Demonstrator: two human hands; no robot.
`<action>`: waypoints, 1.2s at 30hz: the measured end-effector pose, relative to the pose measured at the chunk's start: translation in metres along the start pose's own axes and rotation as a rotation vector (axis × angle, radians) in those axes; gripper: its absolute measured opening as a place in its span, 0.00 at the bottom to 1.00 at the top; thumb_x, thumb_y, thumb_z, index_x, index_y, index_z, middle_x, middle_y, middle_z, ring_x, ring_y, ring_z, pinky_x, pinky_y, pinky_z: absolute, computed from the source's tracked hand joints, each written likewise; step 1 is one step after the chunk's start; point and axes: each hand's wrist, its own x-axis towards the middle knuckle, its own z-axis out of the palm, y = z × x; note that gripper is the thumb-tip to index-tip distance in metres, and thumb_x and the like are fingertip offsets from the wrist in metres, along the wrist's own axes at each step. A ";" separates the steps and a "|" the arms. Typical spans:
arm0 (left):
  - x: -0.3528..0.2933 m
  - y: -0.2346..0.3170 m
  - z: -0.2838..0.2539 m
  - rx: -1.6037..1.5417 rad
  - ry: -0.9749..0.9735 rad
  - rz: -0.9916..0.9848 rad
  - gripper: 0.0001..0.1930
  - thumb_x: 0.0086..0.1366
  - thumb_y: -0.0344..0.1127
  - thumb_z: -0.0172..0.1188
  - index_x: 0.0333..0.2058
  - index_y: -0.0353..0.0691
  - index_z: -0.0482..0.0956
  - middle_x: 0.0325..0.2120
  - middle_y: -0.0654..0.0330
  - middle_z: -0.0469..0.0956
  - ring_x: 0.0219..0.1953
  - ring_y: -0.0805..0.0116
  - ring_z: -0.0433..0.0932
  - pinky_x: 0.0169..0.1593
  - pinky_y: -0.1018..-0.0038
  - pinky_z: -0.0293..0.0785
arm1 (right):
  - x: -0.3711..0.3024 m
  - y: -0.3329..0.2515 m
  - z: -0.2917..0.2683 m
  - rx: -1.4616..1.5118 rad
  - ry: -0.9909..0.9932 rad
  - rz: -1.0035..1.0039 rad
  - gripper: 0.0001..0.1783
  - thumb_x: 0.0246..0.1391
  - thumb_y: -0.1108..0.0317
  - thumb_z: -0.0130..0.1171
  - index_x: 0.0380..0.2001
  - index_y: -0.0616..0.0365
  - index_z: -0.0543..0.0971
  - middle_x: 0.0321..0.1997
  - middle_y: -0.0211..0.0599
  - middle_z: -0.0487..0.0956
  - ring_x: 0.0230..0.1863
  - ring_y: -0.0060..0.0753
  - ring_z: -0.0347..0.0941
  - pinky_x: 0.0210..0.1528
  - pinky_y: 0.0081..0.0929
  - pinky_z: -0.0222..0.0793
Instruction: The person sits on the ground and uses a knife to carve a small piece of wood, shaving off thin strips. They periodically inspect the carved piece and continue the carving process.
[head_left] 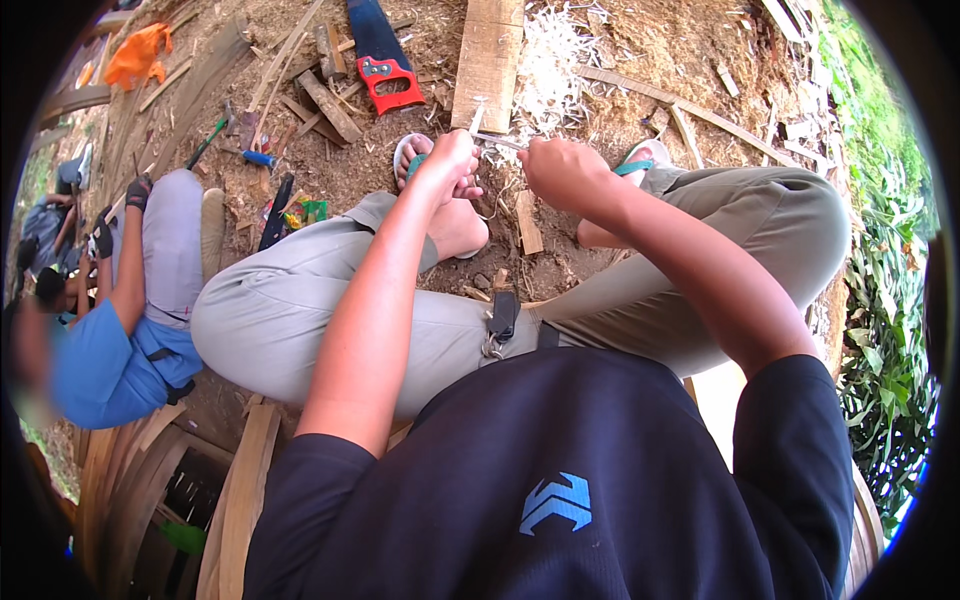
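My left hand [455,165] is closed around a small pale wooden piece with a pointed tip [477,118] sticking up past the fingers. In a fist, my right hand [570,178] grips what looks like a knife; its thin blade [503,142] reaches left toward the wooden piece. The fist hides the handle, and I cannot tell whether blade and wood touch. Both hands are between my knees, above the near end of a flat wooden plank [487,70]. Pale curled shavings [555,70] lie heaped along the plank's right side.
A handsaw with a red handle [390,85] lies left of the plank. Wood offcuts [328,105] and a blue-handled tool [259,158] are scattered on the ground. At the left sits another person in a blue shirt [125,365]. Green plants [885,300] border the right side.
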 end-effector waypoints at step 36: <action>0.003 -0.004 0.002 -0.184 -0.194 -0.111 0.10 0.62 0.38 0.41 0.21 0.50 0.60 0.10 0.73 0.55 0.09 0.81 0.51 0.11 0.81 0.46 | -0.015 -0.010 0.020 -0.004 0.022 0.064 0.18 0.64 0.61 0.43 0.33 0.63 0.78 0.32 0.47 0.82 0.35 0.41 0.83 0.33 0.34 0.79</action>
